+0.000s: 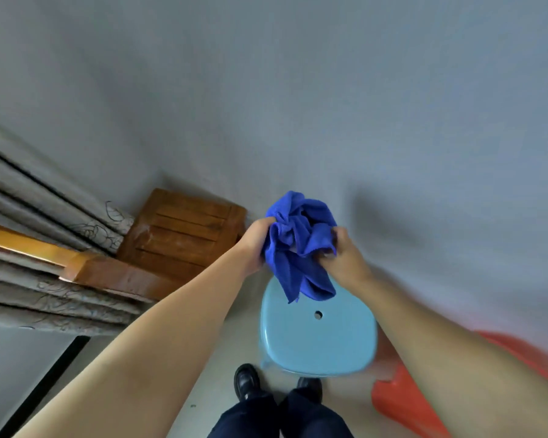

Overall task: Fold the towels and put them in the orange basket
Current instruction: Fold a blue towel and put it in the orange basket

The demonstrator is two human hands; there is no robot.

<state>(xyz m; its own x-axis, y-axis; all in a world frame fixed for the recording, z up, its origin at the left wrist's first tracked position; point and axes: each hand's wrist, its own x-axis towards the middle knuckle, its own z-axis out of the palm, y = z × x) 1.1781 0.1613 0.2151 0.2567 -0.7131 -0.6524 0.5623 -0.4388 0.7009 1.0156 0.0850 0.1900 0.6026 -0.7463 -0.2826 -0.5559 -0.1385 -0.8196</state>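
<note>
Both hands hold the blue towel (299, 245) up in the air above the stool (318, 336), w/ the wall behind. Left hand (256, 240) grips the towel's left side, fingers curled into the cloth; right hand (340, 257) pinches a bunch on the right, thumb and fingers closed on it. Towel is crumpled, a corner hanging toward the stool seat, not touching it. Prob. lifted like this to find edges and shake it flat before folding, w/ the stool as work surface. Nothing folded yet.

Basket (405, 403) sits on the floor at right, just beside the stool. Mostly hidden by the right forearm and cut by the frame edge, so can't tell what's inside. Fingertips buried in cloth. No other towels in view.
</note>
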